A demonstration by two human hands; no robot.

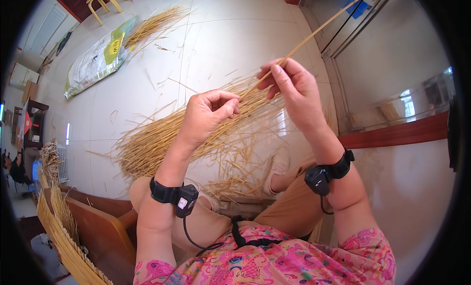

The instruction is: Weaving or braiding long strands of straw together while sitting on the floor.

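Observation:
A long, thin straw stalk (pixel 321 29) slants up to the right, its far end reaching the top of the view. My right hand (pixel 297 86) grips it between thumb and fingers. Lower along the same line, my left hand (pixel 206 113) is closed in a pinch at the stalk's near end, where the fingertips partly hide it. Both hands are above a big heap of straw stalks (pixel 152 145) lying on the floor. Short broken bits of straw (pixel 230 179) are scattered between the heap and my feet.
A white and green plastic sack (pixel 95 64) lies at the upper left with more straw (pixel 157 25) at its mouth. A yellow-legged stool (pixel 105 4) stands beyond. Metal doors (pixel 387 64) flank the right. A wooden chair (pixel 98 223) and a straw strip (pixel 68 248) are at my left.

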